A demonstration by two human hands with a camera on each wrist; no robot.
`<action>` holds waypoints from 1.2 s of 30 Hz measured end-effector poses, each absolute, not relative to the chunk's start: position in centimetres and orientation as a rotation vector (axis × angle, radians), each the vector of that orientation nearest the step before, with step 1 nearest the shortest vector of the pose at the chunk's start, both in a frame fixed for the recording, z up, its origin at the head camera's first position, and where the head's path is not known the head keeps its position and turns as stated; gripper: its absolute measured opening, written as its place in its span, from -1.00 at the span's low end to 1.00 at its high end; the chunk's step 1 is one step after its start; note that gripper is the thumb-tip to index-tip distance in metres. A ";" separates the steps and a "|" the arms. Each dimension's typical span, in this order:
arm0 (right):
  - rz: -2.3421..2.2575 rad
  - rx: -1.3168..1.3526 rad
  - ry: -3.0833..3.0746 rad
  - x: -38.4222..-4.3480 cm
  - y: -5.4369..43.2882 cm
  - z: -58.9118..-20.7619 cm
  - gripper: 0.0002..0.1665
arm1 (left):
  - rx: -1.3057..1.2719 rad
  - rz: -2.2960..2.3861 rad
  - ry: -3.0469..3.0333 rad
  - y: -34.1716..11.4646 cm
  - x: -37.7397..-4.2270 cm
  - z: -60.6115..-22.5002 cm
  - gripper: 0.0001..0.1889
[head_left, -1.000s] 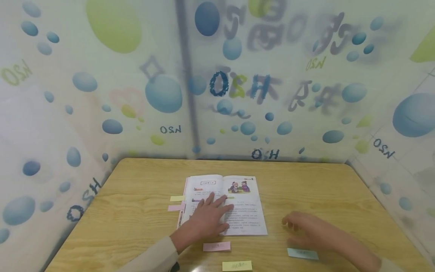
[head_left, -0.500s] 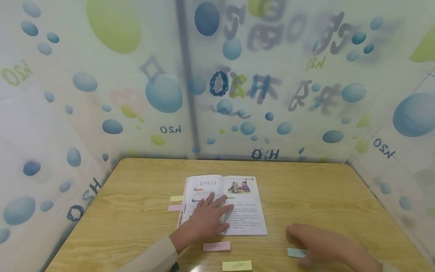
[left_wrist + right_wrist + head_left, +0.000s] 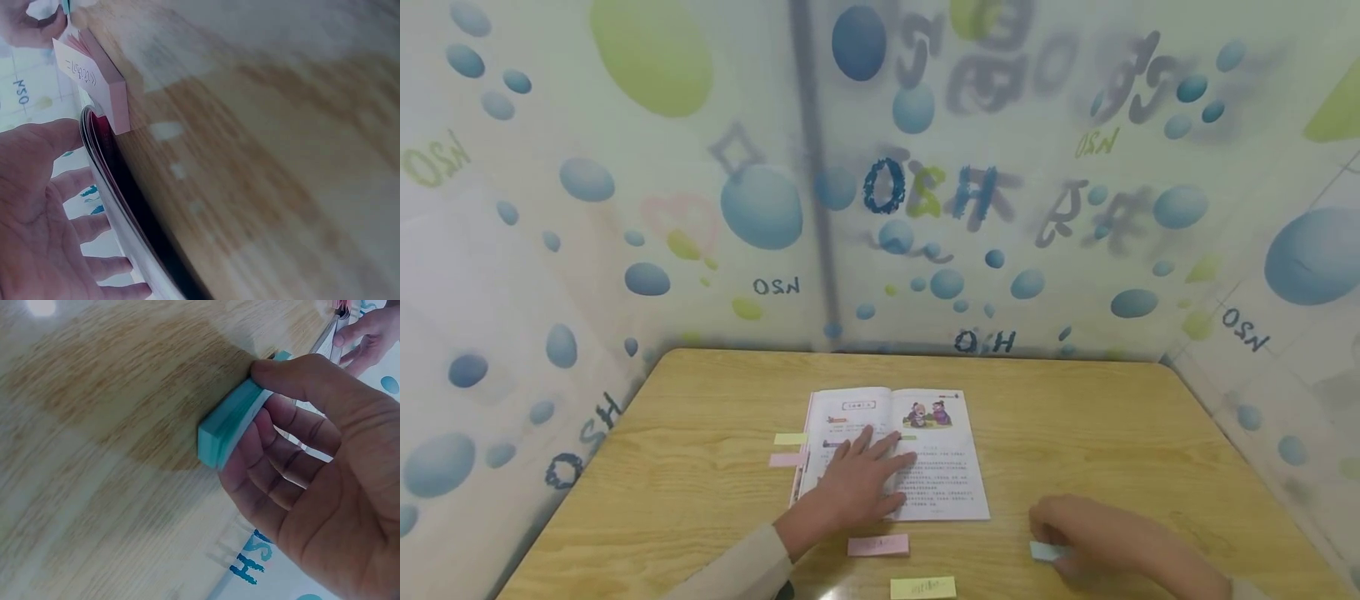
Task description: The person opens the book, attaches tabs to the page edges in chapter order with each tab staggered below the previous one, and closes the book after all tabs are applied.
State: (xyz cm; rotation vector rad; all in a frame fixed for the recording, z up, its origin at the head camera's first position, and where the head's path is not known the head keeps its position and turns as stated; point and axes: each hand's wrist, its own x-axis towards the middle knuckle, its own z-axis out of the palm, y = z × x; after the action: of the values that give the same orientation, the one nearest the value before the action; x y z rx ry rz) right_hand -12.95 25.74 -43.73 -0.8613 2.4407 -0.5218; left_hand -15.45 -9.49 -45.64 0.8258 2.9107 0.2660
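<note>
An open book [image 3: 940,475] with printed text and a cartoon picture lies on the wooden table. My left hand [image 3: 859,483] rests across its pages with fingers spread and straight; the left wrist view shows the book's edge [image 3: 134,240] beside that palm. To the right of the book, my right hand [image 3: 1097,533] pinches a pad of blue-green sticky notes [image 3: 231,422] between thumb and curled fingers. In the head view most of this pad is hidden under the hand, only its left end showing.
A pink sticky-note pad [image 3: 878,546] lies just below the book, and a yellow pad [image 3: 923,588] sits nearer the front. Yellow [image 3: 791,438] and pink tabs [image 3: 787,459] stick out from the book's left side. Patterned walls [image 3: 925,275] enclose the table [image 3: 722,392].
My right hand has moved down over the blue-green pad and taken hold of it, and the pad has shifted slightly left. The left hand stays on the book.
</note>
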 end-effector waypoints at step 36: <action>-0.539 -1.158 2.773 -16.7 21.4 -41.2 -0.71 | 0.895 0.460 2.944 -9.1 -15.5 -44.8 -0.44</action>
State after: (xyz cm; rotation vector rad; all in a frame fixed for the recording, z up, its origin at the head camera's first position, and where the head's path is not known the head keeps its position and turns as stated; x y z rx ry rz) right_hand -16.72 21.42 -41.24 -1.1582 2.7730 -0.5393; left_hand -15.51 -9.07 -44.80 0.8953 2.9444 0.4603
